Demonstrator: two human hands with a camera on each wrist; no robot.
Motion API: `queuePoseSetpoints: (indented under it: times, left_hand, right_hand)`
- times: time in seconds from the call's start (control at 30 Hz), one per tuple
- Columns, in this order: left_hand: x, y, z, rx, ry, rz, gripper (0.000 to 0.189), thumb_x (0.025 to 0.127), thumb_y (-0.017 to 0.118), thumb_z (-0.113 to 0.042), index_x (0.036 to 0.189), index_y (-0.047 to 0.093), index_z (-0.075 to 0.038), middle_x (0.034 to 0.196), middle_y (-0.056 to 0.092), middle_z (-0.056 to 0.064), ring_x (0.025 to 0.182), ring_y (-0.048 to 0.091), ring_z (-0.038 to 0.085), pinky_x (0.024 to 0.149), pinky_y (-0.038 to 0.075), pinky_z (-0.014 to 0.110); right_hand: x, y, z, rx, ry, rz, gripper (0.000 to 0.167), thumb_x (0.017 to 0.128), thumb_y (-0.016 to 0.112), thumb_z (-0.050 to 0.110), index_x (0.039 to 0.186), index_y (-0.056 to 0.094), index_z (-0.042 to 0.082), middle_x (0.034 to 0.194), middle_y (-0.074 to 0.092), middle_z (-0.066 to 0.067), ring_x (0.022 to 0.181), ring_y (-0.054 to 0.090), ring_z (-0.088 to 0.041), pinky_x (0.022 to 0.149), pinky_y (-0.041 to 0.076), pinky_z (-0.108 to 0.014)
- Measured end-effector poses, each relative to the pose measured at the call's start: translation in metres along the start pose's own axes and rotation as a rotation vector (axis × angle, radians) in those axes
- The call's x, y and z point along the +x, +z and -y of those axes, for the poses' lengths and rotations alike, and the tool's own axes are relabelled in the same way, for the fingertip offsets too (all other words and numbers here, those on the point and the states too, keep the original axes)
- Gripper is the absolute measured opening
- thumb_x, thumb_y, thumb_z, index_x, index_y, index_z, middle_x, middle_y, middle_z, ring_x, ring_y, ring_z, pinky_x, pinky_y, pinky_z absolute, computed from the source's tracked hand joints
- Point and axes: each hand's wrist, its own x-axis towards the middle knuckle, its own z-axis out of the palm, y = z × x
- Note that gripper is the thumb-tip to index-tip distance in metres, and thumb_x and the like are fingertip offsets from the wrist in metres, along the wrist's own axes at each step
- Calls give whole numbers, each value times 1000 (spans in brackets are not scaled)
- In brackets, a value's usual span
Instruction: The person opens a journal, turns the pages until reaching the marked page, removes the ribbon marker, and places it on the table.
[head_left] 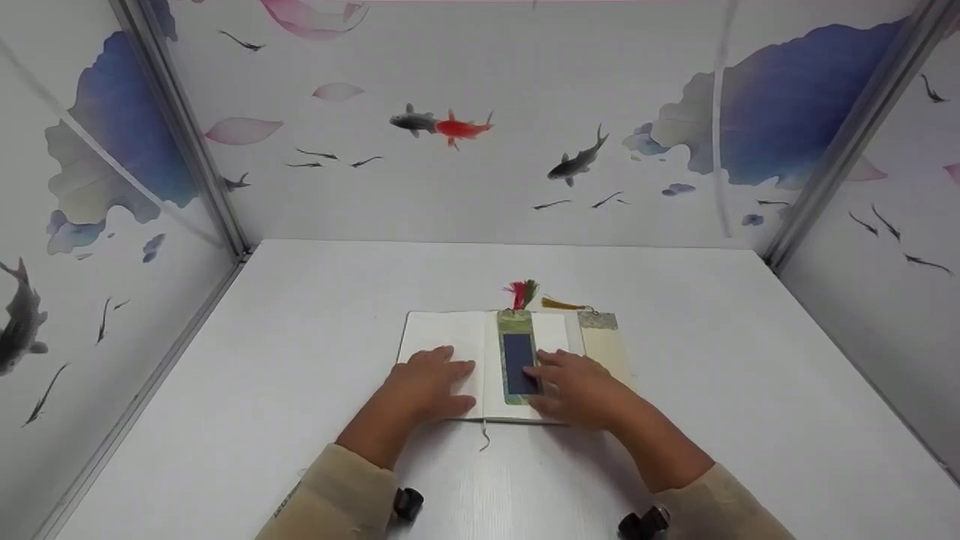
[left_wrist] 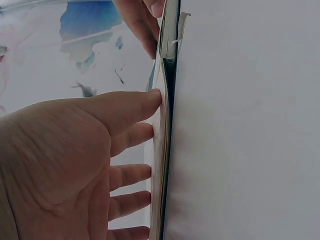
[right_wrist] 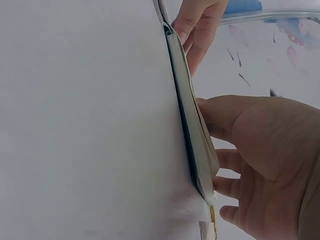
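While the left hand (head_left: 429, 384) rests spread, gripping nothing, on the left half of the open notebook (head_left: 491, 360), the right hand (head_left: 581, 388), fingers extended and gripping nothing, touches the green bookmark (head_left: 517, 356) on the right half. The notebook lies on the desk (head_left: 300, 337), a pale card (head_left: 604, 349) beside its right edge.

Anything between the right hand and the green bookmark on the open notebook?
Nothing visible stands between them: in the head view, the right hand overlaps the right edge of the green bookmark on the open notebook.
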Motion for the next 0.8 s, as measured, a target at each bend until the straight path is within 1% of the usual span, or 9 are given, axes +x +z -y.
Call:
queuePoseSetpoints:
  times: [0.07,0.13,0.2,0.27,0.3,0.43,0.5,0.67,0.8]
  left_hand:
    - [-1,-1,-1,0,4,1,66,100,68,-50,161,50,-33,175,36,6,164,31,35,131,29,61]
    - [-1,-2,-2,1,5,3,66,100,69,-49,161,51,-32,175,37,6,163,32,35,130,29,62]
    - [-1,-3,-3,0,3,7,66,100,69,-49,161,51,-32,175,37,6,164,32,35,131,29,62]
    - [-1,-3,-2,-3,0,12,66,100,69,-50,161,50,-32,175,37,6,164,32,34,131,29,61]
    - [0,-3,-2,-3,-1,15,66,101,68,-50,161,50,-33,175,36,6,164,31,34,131,29,61]
    - [1,-2,-2,2,1,22,66,101,67,-52,162,49,-34,176,35,5,165,30,34,131,28,62]
    - [1,-2,-2,9,2,24,66,101,67,-52,162,49,-34,176,35,5,165,30,34,131,28,62]
    - [-1,-4,-2,15,4,25,65,102,66,-52,162,49,-34,176,35,5,165,30,34,131,29,62]
    - [-1,-4,-1,10,-3,33,65,102,66,-52,162,49,-34,176,35,5,165,29,34,131,28,62]
  right_hand:
    - [3,-3,0,5,8,-13,55,101,69,51,152,62,32,168,49,-3,158,43,-35,128,36,-61]
    - [9,-6,2,20,8,-42,48,101,70,50,144,70,28,159,59,-5,150,52,-34,124,43,-58]
    - [16,-10,4,37,27,-74,43,101,70,51,135,76,26,148,66,-6,140,59,-32,118,48,-57]
    - [24,-12,8,42,61,-104,46,100,70,54,132,77,22,138,70,-7,131,63,-32,113,51,-56]
    - [28,-12,11,41,88,-116,49,100,70,56,134,76,21,137,70,-8,128,64,-31,112,52,-57]
    - [41,-13,20,15,200,-137,74,97,68,66,150,63,15,146,63,-14,134,60,-36,114,50,-60]
    - [46,-14,23,11,237,-140,82,95,67,69,155,57,13,152,58,-17,138,57,-38,116,49,-60]
    - [53,-14,31,24,287,-140,92,91,69,74,158,52,13,155,53,-18,137,53,-39,114,49,-62]
    - [59,-10,34,20,315,-142,97,87,71,76,158,52,13,154,53,-18,137,53,-39,116,45,-63]
